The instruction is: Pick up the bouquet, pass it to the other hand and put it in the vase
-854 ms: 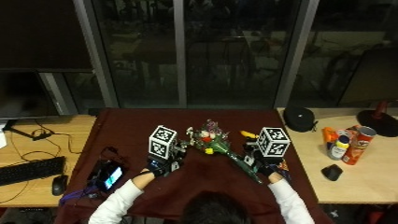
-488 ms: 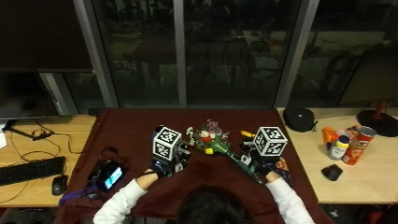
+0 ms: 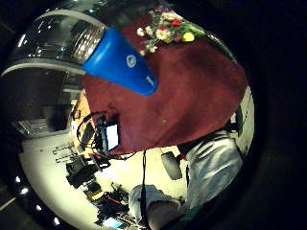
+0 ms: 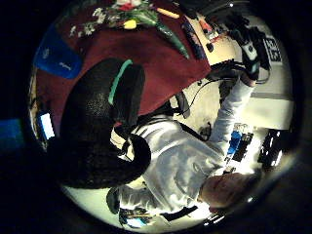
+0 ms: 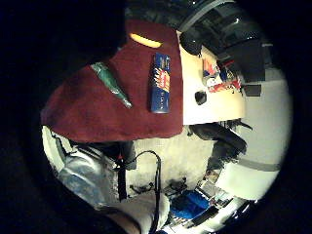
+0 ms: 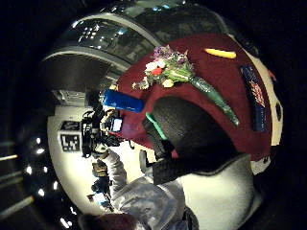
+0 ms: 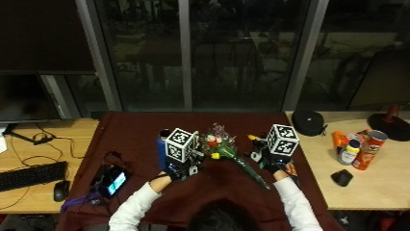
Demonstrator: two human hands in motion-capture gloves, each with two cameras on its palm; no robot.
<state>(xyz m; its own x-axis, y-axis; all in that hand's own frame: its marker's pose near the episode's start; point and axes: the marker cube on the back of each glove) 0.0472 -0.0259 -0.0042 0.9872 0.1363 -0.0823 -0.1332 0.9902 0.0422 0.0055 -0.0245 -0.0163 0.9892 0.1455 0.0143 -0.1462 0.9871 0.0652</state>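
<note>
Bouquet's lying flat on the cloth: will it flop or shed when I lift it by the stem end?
The bouquet is probably head-heavy: blooms cluster at one end, so it may droop. Its green wrap tapers and looks smooth, possibly slippery. Small blossoms look delicate.

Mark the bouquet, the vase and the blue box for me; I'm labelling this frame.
bouquet (image 7: 218,143): outside view, on the flower heads.
vase (image 3: 120,64): left little finger side palm view, on the blue side wall.
blue box (image 5: 160,83): right little finger side palm view, on its printed top face.
</note>
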